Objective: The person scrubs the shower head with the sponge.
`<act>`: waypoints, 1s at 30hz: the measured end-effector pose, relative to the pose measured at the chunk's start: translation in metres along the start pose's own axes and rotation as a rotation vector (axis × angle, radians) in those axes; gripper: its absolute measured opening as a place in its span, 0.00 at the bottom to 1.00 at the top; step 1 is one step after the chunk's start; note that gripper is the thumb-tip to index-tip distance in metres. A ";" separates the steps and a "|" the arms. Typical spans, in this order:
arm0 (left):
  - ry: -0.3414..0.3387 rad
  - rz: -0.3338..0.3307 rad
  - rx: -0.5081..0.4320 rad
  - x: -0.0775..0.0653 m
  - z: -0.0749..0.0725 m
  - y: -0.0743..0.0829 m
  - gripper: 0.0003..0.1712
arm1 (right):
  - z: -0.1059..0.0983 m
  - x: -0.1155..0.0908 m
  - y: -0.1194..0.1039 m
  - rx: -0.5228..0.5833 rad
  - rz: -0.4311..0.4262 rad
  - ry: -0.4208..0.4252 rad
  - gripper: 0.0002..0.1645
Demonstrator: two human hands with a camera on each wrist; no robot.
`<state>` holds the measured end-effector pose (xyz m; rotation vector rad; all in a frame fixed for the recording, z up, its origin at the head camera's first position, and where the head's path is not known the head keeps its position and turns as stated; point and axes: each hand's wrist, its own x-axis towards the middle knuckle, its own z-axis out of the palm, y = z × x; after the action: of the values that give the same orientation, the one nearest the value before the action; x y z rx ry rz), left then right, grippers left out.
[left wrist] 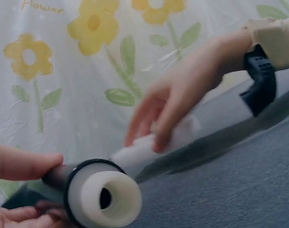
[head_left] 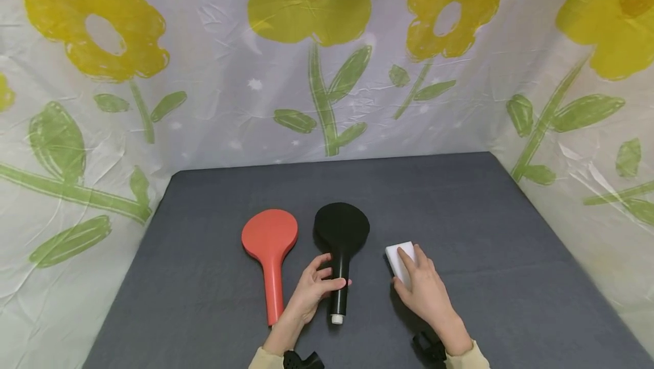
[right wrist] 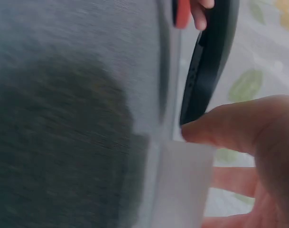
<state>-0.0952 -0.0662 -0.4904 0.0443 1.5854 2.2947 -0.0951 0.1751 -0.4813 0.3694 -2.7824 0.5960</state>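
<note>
My left hand point(head_left: 310, 288) grips the handle of a black round-headed paddle point(head_left: 341, 226), thumb across the top. The handle ends in a hollow white end piece point(left wrist: 116, 202), which faces the left wrist camera. A white sponge-like block point(head_left: 397, 259) is in my right hand point(head_left: 426, 292), held between thumb and fingers just to the right of the black paddle. Its long side shows in the right wrist view, where the block point(right wrist: 182, 185) appears over the table with its shadow beside it. To the left lies a red paddle point(head_left: 269, 235) of similar shape, its handle end close by my left wrist.
Everything is on a dark grey cloth-covered table point(head_left: 214, 193). Pale sheeting point(head_left: 214, 102) printed with yellow flowers stands behind the table and along both sides. Each wrist wears a black camera mount point(head_left: 429, 347), and pale sleeves cover the forearms.
</note>
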 end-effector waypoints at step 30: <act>-0.207 0.347 0.283 -0.025 0.027 0.032 0.36 | -0.039 0.054 -0.076 0.242 -0.713 0.451 0.19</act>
<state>-0.0738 -0.0596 -0.4472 0.6520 1.8940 2.1927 -0.1145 0.1146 -0.4026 1.0631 -1.9626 0.7117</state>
